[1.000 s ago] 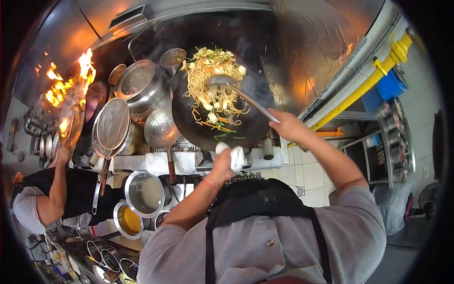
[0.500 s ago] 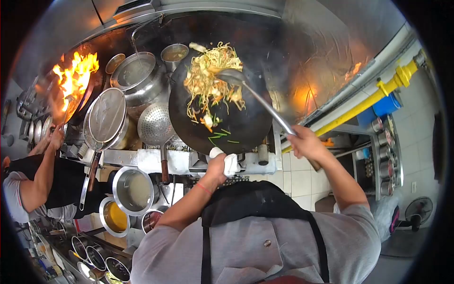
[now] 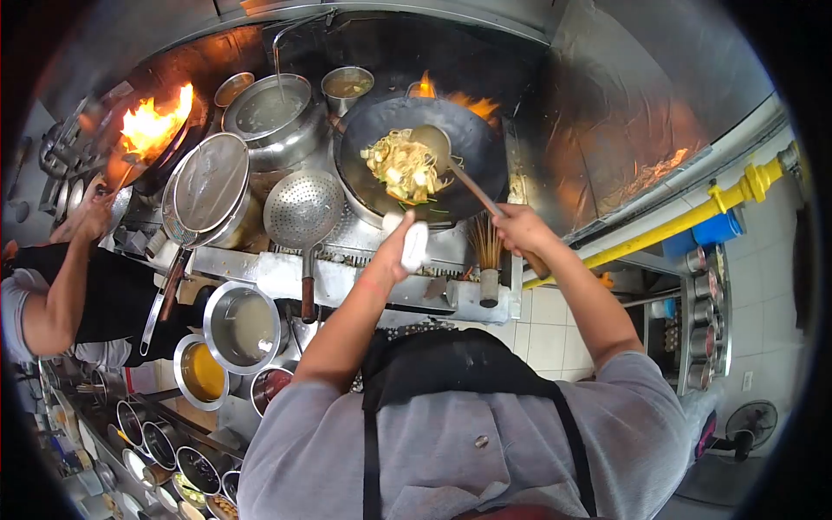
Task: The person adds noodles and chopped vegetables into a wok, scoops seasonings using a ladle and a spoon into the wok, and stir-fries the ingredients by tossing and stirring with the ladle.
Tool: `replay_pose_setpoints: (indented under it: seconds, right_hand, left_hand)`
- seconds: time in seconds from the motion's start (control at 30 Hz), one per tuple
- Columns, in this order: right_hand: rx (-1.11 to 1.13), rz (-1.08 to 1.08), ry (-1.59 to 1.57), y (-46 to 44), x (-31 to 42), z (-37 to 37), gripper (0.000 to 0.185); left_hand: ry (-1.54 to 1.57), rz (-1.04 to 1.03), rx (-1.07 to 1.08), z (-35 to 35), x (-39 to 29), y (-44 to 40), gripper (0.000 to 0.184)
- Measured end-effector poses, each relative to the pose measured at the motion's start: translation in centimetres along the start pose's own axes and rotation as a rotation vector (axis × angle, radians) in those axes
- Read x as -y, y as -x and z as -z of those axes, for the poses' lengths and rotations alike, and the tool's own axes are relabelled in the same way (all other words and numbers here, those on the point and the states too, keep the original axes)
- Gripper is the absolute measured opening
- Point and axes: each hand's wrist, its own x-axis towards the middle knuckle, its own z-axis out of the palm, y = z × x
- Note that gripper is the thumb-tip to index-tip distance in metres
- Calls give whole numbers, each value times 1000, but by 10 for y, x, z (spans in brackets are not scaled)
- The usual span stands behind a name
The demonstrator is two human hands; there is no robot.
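Observation:
My left hand [image 3: 392, 253] is closed around a folded white cloth [image 3: 416, 246] at the near rim of the large black wok [image 3: 481, 160]. Whether a handle lies under the cloth is hidden. In my right hand [image 3: 523, 232] is the long handle of a ladle [image 3: 471, 182]. Its bowl rests against the noodles [image 3: 406, 166], which are mixed with pale chunks and bits of green, gathered in the middle of the wok. Flames [image 3: 468, 102] rise behind the far rim.
To the left stand a perforated skimmer [image 3: 303, 208], a mesh strainer [image 3: 211, 184] and a water pot [image 3: 273, 108]. A bamboo brush [image 3: 487, 251] sits right of my left hand. A co-worker's hand [image 3: 94, 212] holds a flaming wok [image 3: 165, 143]. A yellow pipe [image 3: 667, 217] runs along the right.
The wok has moved away from me and come down onto the burner, with my left hand following. The noodles are bunched together, the ladle bowl has turned, and flames now show behind the wok.

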Motion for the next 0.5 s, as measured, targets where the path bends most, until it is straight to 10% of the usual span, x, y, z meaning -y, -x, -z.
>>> replay_pose_setpoints:
  seconds: [0.17,0.27,0.33,0.5]
  right_hand:
    - [-196,149,101,-95,-9,3,23]
    - [67,140,29,-117,-10,-11,36]
    - [-91,622,465,-87,-23,-14,44]
    - [-57,266,802,68,-20,10,62]
  left_hand:
    - [410,36,56,53,27,-7,34]
    - [216,155,-100,-21,-5,49,40]
    - [138,161,25,-27,-12,20,38]
    - [-14,170,-57,-12,5,-101,21]
